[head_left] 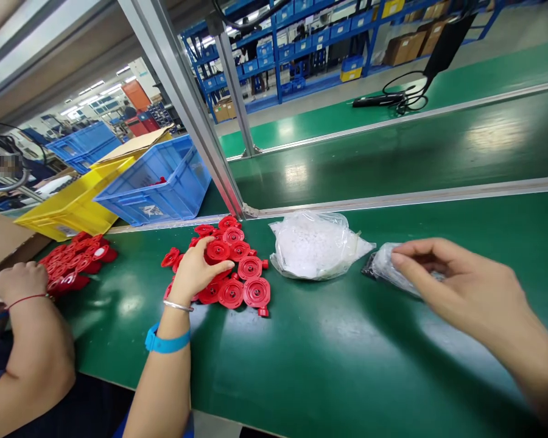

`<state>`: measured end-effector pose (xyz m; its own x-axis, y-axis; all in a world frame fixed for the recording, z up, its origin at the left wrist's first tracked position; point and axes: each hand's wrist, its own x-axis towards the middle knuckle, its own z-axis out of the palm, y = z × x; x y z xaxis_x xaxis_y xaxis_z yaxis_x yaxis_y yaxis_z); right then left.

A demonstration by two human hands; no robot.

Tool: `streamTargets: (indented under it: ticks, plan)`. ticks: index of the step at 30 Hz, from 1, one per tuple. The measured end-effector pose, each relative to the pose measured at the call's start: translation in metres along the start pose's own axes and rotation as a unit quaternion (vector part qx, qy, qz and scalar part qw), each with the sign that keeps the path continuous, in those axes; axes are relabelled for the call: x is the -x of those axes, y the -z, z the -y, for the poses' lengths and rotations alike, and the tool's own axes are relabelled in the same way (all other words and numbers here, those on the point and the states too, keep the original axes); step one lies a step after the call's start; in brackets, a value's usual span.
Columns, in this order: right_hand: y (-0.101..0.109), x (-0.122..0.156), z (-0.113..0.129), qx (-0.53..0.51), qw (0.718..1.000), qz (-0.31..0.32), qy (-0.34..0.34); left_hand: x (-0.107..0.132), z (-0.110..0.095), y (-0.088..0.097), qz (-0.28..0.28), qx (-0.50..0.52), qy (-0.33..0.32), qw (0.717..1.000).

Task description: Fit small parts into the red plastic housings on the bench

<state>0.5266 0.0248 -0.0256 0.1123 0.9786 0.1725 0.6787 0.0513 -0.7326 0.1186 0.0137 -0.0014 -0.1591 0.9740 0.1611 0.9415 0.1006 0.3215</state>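
Observation:
My left hand reaches over a cluster of round red plastic housings. Its thumb and fingers are apart, curved above the parts, with nothing visibly held between them. A silver bangle and a blue wristband circle that wrist. On the right, my right hand hovers at a small clear plastic bag with something dark at its left end. Thumb and index fingertip meet there in a pinch; what lies between them is too small to make out. Between my hands rests a larger clear bag full of white pieces.
At left, a co-worker's hand is beside another pile of red parts. Blue and yellow bins stand behind. A metal post rises from the rail along the green table.

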Motion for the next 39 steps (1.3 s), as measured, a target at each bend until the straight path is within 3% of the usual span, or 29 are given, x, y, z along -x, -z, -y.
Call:
streamTargets:
  ticks: [3, 6, 8, 11, 14, 16, 19, 22, 28, 31, 34, 37, 39]
  plan:
    - [0.012, -0.022, -0.015, 0.204, 0.977, 0.063, -0.004, 0.003, -0.005, 0.000, -0.019, -0.020, -0.033, 0.999]
    - [0.010, -0.033, -0.029, 0.333, 0.929, 0.157, 0.027, 0.005, -0.037, -0.005, -0.064, -0.019, -0.090, 0.994]
    - [0.006, -0.035, -0.034, 0.347, 0.918, 0.185, 0.050, 0.004, -0.070, -0.015, -0.048, -0.011, -0.159, 0.986]
    - [0.000, -0.033, -0.036, 0.342, 0.916, 0.196, 0.076, -0.004, -0.120, -0.041, 0.029, -0.044, -0.280, 0.959]
    - [-0.003, -0.031, -0.037, 0.335, 0.915, 0.203, 0.101, -0.016, -0.155, -0.070, 0.068, -0.075, -0.317, 0.943]
    - [-0.005, -0.031, -0.038, 0.315, 0.919, 0.213, 0.106, -0.023, -0.165, -0.084, 0.082, -0.095, -0.312, 0.942]
    - [-0.009, -0.033, -0.040, 0.279, 0.929, 0.224, 0.098, -0.027, -0.167, -0.095, 0.086, -0.117, -0.297, 0.944]
    - [-0.009, -0.033, -0.041, 0.248, 0.939, 0.210, 0.115, -0.024, -0.162, -0.094, 0.087, -0.120, -0.289, 0.946]
    - [0.000, -0.030, -0.022, 0.174, 0.964, 0.093, 0.178, -0.016, -0.145, -0.079, 0.070, -0.091, -0.274, 0.955]
    - [0.010, -0.031, 0.006, 0.171, 0.966, 0.047, 0.187, -0.016, -0.142, -0.076, 0.055, -0.072, -0.279, 0.956]
    - [0.031, -0.028, 0.049, 0.194, 0.959, 0.011, 0.206, -0.014, -0.147, -0.074, 0.058, -0.057, -0.312, 0.947]
    - [0.068, -0.032, 0.100, 0.243, 0.943, 0.004, 0.227, -0.019, -0.150, -0.077, 0.063, -0.044, -0.357, 0.931]
    - [0.105, -0.041, 0.123, 0.279, 0.934, 0.007, 0.223, -0.033, -0.146, -0.088, 0.070, -0.046, -0.351, 0.933]
